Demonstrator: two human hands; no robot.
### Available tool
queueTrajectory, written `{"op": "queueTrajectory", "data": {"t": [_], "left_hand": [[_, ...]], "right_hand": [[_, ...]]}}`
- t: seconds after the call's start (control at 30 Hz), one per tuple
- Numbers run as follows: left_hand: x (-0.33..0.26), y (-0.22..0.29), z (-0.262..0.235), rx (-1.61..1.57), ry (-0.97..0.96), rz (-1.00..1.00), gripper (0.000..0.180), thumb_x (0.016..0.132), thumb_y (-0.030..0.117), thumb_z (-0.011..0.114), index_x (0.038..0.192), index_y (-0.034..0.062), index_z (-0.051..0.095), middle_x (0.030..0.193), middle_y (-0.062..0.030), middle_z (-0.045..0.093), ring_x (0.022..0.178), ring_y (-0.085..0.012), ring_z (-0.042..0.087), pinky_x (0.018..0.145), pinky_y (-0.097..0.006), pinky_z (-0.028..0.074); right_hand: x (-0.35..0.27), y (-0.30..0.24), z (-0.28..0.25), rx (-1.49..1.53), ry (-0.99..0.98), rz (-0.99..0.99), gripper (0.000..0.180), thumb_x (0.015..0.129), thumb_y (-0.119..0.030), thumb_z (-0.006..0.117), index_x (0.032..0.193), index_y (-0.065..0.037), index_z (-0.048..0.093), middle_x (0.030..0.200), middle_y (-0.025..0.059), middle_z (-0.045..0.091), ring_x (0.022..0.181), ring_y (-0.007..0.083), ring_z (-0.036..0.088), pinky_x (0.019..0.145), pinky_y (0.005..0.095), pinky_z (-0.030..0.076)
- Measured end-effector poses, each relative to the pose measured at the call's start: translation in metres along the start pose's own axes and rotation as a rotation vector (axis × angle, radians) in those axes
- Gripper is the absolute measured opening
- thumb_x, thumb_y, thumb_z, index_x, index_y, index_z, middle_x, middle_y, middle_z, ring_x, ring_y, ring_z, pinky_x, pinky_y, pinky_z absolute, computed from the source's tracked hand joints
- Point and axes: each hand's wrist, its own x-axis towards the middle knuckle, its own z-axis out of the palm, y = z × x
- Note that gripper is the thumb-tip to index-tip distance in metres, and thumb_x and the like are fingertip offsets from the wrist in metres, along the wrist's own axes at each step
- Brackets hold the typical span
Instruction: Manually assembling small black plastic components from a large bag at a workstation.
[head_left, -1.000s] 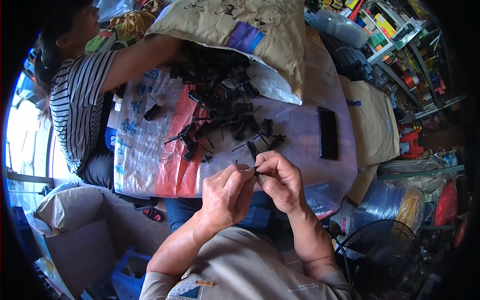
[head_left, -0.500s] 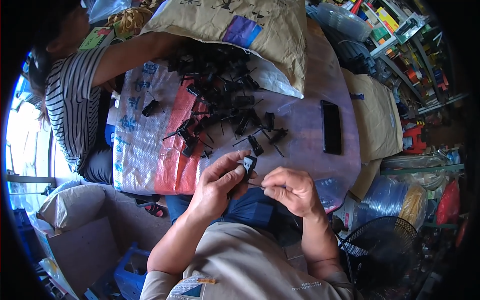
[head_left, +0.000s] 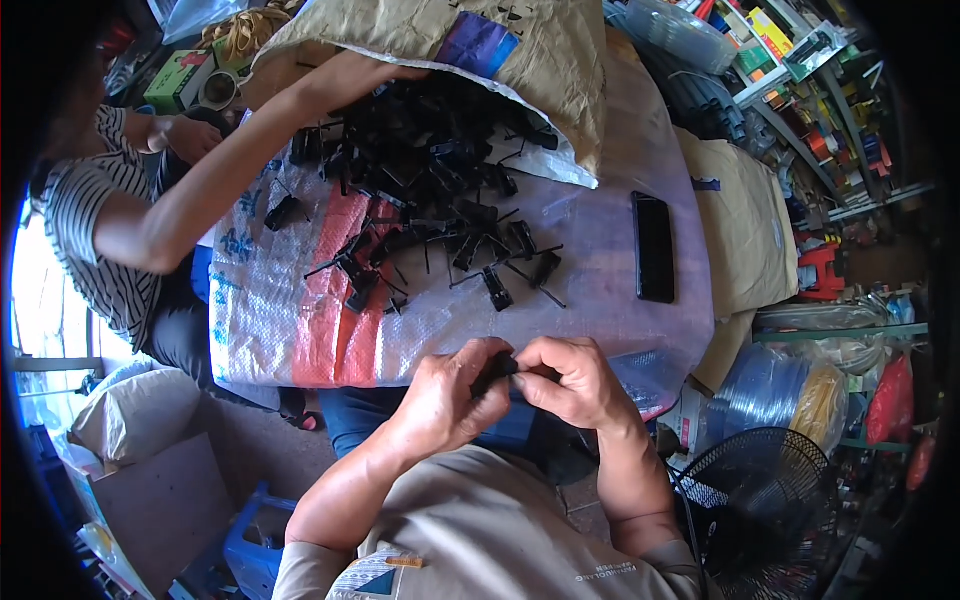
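**Small black plastic part (head_left: pixel 494 374) held in both hands, near edge of counter (head_left: pixel 600 285)**

Left hand (head_left: pixel 445 395): fingers wrapped around the part. Right hand (head_left: pixel 568 382): thumb and forefinger pinched on its right end. Hands nearly meet, part between them. Fingers hide most of it; can't make out its shape.

Counter wears a translucent woven plastic sheet (head_left: pixel 255 345) with a broad red stripe. Beyond the hands: loose spread of black plastic parts with thin rods (head_left: pixel 495 288), thickening to a heap at the mouth of a big brown paper sack (head_left: pixel 560 85) with a white lining. One black piece (head_left: pixel 284 212) sits off on its own, left of the heap.

Co-worker in a black-and-white striped shirt (head_left: pixel 85 215) at the left side, one arm stretched over to the sack's mouth. Can't tell if that hand grips it.

Black rectangular phone (head_left: pixel 654 248) lies flat on the counter, right of the parts. Round black wire-guard fan (head_left: pixel 780 470) by the worker's right elbow. Blue plastic stool (head_left: pixel 252 555) on the floor, lower left.
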Motion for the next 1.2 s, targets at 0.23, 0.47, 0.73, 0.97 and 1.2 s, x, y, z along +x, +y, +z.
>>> {"op": "queueTrajectory", "data": {"t": [0.23,0.47,0.73,0.97,1.2], "left_hand": [[0.0,-0.002,-0.015,0.068,0.037,-0.075,0.03,0.081,0.009,0.063,0.108,-0.0037,0.055,0.082,-0.0155,0.065,0.073,-0.018,0.065,0.066,-0.03,0.05],[0.003,-0.016,-0.028,-0.899,0.172,-0.397,0.034,0.082,0.011,0.051,0.114,0.0007,0.052,0.079,-0.013,0.063,0.055,-0.0167,0.059,0.046,-0.024,0.043],[0.014,-0.021,-0.042,-1.256,0.273,-0.452,0.015,0.085,0.003,0.054,0.1,0.002,0.054,0.091,-0.0132,0.063,0.083,-0.0293,0.067,0.073,-0.041,0.057],[0.017,-0.016,-0.03,-0.925,0.196,-0.389,0.012,0.078,0.001,0.069,0.077,0.0022,0.057,0.088,-0.0138,0.064,0.06,-0.0178,0.061,0.054,-0.028,0.049],[0.021,0.022,-0.011,-0.089,0.087,-0.172,0.042,0.083,0.019,0.074,0.114,-0.0045,0.058,0.096,-0.0127,0.068,0.071,-0.0101,0.062,0.064,-0.029,0.052]], "right_hand": [[0.021,-0.001,0.007,-0.027,-0.055,-0.016,0.009,0.08,-0.004,0.065,0.086,0.0,0.06,0.071,0.0107,0.062,0.061,0.0175,0.058,0.056,0.0303,0.046],[0.034,-0.009,0.02,-0.337,0.341,-0.076,0.024,0.076,-0.007,0.074,0.094,-0.001,0.059,0.09,0.0149,0.06,0.069,0.0292,0.062,0.06,0.0362,0.05],[0.038,0.023,0.02,-0.326,0.593,-0.204,0.02,0.083,-0.003,0.063,0.102,0.001,0.06,0.094,0.0148,0.061,0.078,0.0262,0.063,0.066,0.0322,0.052],[0.015,0.009,-0.007,0.501,0.323,-0.074,0.011,0.092,-0.003,0.059,0.102,0.002,0.062,0.101,0.0092,0.061,0.074,0.0092,0.058,0.064,0.0217,0.048],[0.009,0.01,0.0,0.407,0.344,-0.102,0.014,0.094,-0.004,0.058,0.104,0.004,0.063,0.111,0.0121,0.06,0.079,0.0115,0.061,0.068,0.0225,0.051]]}}
